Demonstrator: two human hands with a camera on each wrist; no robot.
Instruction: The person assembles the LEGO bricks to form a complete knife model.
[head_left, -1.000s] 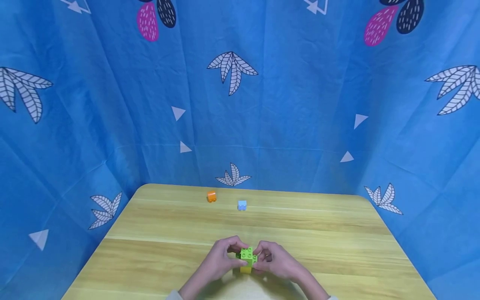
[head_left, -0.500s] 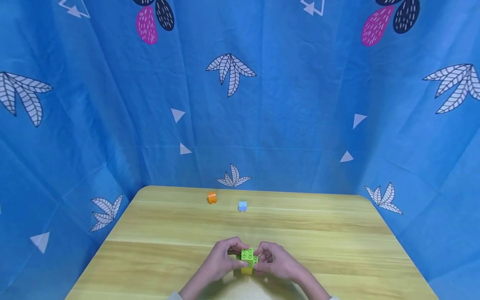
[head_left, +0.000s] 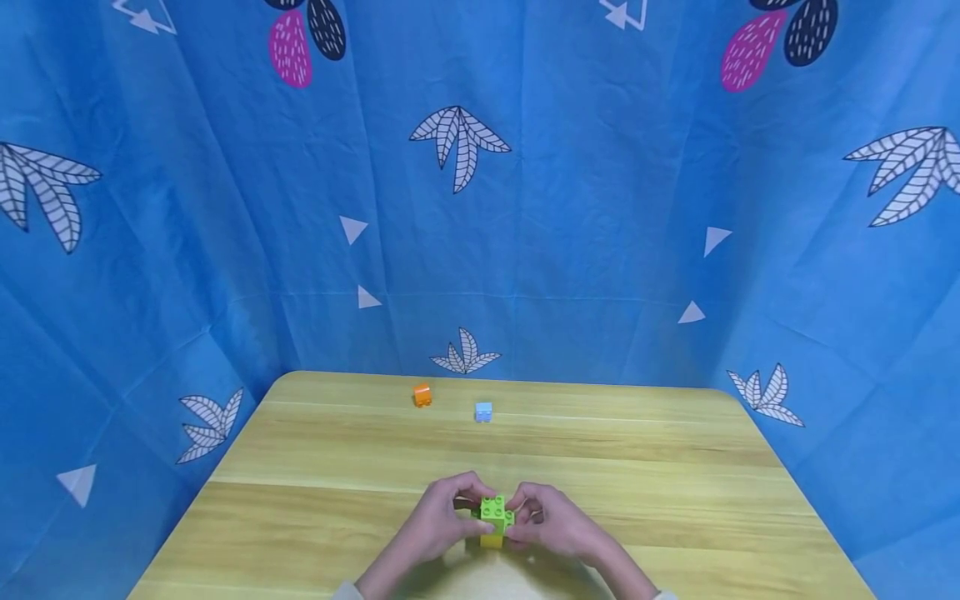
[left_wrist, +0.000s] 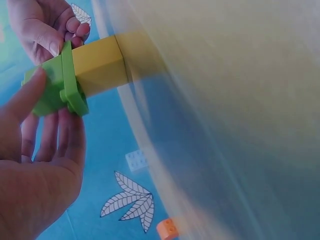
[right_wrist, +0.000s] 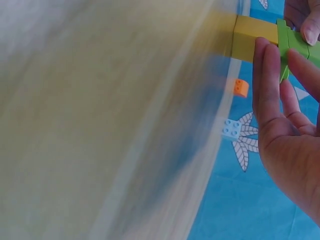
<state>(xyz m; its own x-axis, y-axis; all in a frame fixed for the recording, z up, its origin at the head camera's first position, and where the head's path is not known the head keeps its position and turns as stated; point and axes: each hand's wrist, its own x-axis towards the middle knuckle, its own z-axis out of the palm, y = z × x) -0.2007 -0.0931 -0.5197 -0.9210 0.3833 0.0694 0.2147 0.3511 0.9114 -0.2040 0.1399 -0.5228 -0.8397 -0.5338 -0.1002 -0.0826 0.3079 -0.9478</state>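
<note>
A small stack of toy building bricks stands near the table's front edge. On top sits a green brick (head_left: 492,509), with a wider, thinner green brick (left_wrist: 75,85) under it that juts out on both sides. At the bottom is a yellow brick (right_wrist: 250,39). My left hand (head_left: 446,518) grips the top green brick, thumb on its near side and fingers behind. My right hand (head_left: 553,525) pinches the right end of the wider green brick. In the right wrist view, some right fingers lie along the yellow brick. The far side of the stack is hidden.
Toward the back of the wooden table (head_left: 637,433) lie an orange brick with a rounded face (head_left: 422,395) and a light blue brick (head_left: 483,412). A blue patterned curtain (head_left: 585,208) hangs around the back and both sides.
</note>
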